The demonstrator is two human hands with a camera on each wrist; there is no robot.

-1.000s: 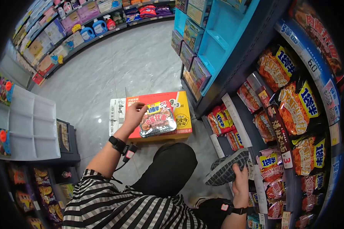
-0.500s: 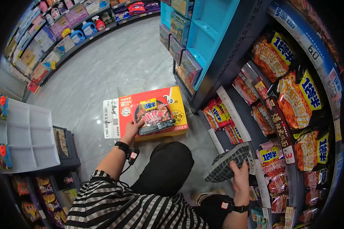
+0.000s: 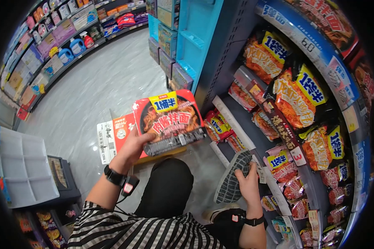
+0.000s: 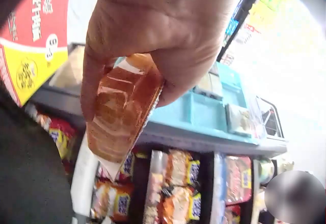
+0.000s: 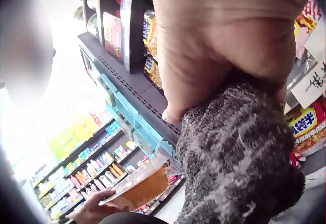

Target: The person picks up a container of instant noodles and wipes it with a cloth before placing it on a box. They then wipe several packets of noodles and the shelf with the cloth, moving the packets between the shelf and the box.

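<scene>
While an empty-pocketed white rack (image 3: 27,166) stands at the far left, a red-and-yellow carton (image 3: 122,129) lies on the grey floor beside a crouching person's knee (image 3: 168,182). The person's left hand (image 3: 132,146) has its thumb and fingers clamped round the near left edge of a red-rimmed noodle tray (image 3: 170,120), tilted and partly hiding the carton. The right hand (image 3: 249,186) grips a dark grey, textured cloth (image 3: 230,180), fingers curled round it, near shelves of bagged noodles (image 3: 293,99) at the right.

Bright light, curved black edges in head view, washed-out white glare and softness at wrists.
</scene>
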